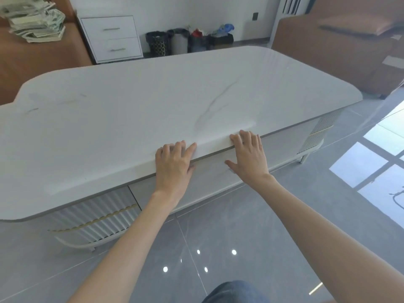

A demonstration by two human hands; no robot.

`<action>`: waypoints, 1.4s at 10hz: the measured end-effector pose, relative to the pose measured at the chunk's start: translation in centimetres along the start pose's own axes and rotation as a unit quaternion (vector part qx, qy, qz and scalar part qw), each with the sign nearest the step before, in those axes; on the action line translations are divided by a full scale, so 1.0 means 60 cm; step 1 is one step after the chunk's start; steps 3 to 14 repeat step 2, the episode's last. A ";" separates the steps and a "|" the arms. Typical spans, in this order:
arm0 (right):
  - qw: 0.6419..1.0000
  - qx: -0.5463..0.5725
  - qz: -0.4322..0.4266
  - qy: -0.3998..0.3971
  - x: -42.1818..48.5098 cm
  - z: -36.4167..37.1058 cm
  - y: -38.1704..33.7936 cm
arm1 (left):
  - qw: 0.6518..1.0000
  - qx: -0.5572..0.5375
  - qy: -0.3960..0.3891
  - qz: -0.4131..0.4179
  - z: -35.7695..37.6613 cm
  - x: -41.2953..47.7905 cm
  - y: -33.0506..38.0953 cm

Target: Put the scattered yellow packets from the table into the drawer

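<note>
A white marble-look table [131, 119] fills the middle of the view, and no yellow packet shows on it. Its drawer [209, 171] sits shut under the near edge, flush with the front. My left hand [173, 165] lies over that edge with its fingers spread on the top and its thumb below the rim. My right hand [249, 156] is flat against the drawer front, fingertips reaching onto the tabletop's edge. Neither hand holds anything.
A white two-drawer cabinet [113, 38] stands behind the table at the left, with several bins [188, 40] beside it. A stack of papers [35, 20] lies on brown furniture at the far left. A brown sofa [341, 47] is at the right. Grey floor tiles lie below.
</note>
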State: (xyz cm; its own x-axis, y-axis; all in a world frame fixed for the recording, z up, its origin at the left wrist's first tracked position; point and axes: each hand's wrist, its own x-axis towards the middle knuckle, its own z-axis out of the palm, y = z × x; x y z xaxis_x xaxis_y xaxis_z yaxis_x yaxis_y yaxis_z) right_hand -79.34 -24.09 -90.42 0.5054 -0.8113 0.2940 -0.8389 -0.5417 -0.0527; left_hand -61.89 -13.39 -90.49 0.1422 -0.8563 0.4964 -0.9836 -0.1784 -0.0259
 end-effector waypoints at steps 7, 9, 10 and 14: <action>0.942 0.322 0.084 -0.033 -0.068 -0.099 0.017 | 0.979 -0.200 0.023 0.021 -0.081 -0.083 0.043; 0.942 0.322 0.084 -0.033 -0.068 -0.099 0.017 | 0.979 -0.200 0.023 0.021 -0.081 -0.083 0.043; 0.942 0.322 0.084 -0.033 -0.068 -0.099 0.017 | 0.979 -0.200 0.023 0.021 -0.081 -0.083 0.043; 0.942 0.322 0.084 -0.033 -0.068 -0.099 0.017 | 0.979 -0.200 0.023 0.021 -0.081 -0.083 0.043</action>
